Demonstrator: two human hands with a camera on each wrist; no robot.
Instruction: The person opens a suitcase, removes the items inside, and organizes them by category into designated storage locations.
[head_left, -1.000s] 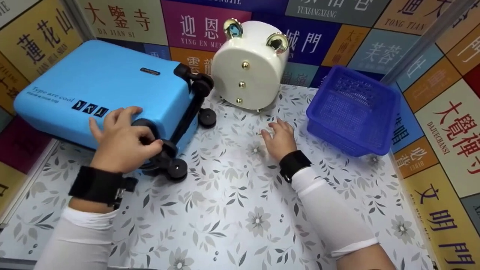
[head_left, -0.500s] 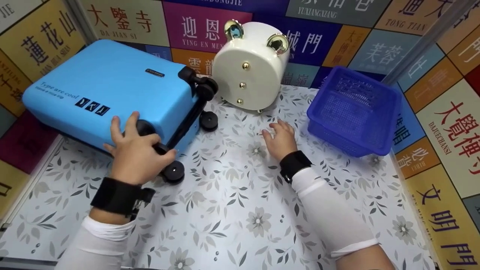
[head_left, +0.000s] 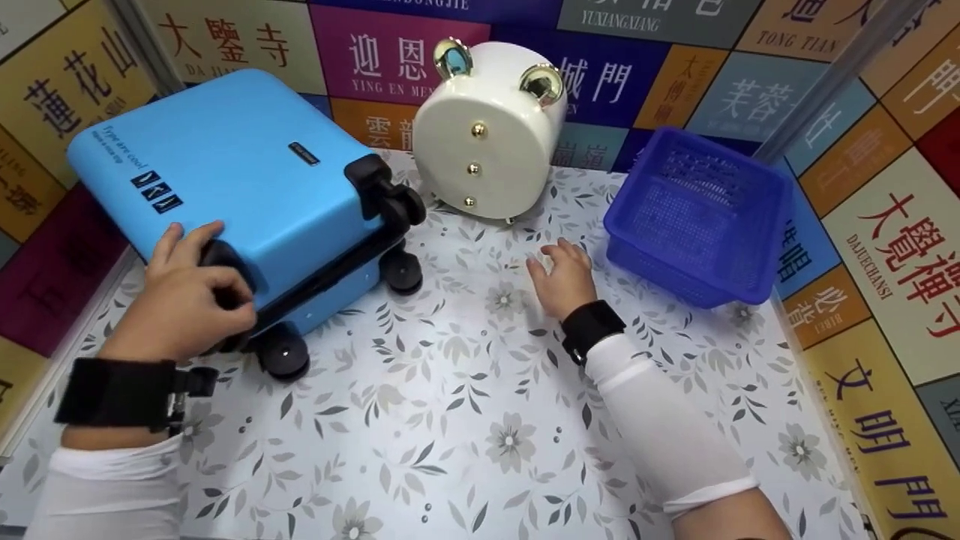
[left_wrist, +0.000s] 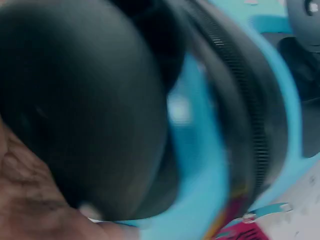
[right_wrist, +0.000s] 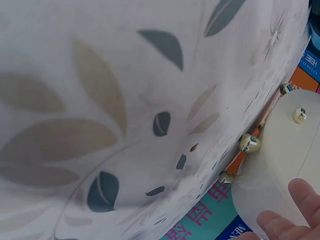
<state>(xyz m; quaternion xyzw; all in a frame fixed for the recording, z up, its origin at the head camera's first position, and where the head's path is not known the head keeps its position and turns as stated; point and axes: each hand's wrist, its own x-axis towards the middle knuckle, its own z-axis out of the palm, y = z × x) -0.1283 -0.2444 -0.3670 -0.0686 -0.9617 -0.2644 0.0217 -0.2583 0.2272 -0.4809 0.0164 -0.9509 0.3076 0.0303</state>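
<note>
From the head view, I see the blue suitcase (head_left: 240,165) lying broad face up toward the tabletop's (head_left: 420,472) far left corner, its wheels pointing right. The left hand (head_left: 176,304) has its grip clamped on the suitcase by the black wheel (head_left: 223,262) at the near corner, thumb and forefinger curled together. The right hand (head_left: 566,285) is out over the middle of the tabletop, its grip loose with fingers apart, between the white case (head_left: 510,150) and the blue basket (head_left: 664,274). That case, with gold ears and studs, stands upright by the far edge; the basket sits near the far right corner.

Through the left wrist view, blurred, the black wheel fills much of the space, the palm hugging it from the lower left; a zipper (left_wrist: 255,135) curves beyond.

The right wrist view takes in leaf-printed tabletop, with relaxed fingertips in front of the white case.
</note>
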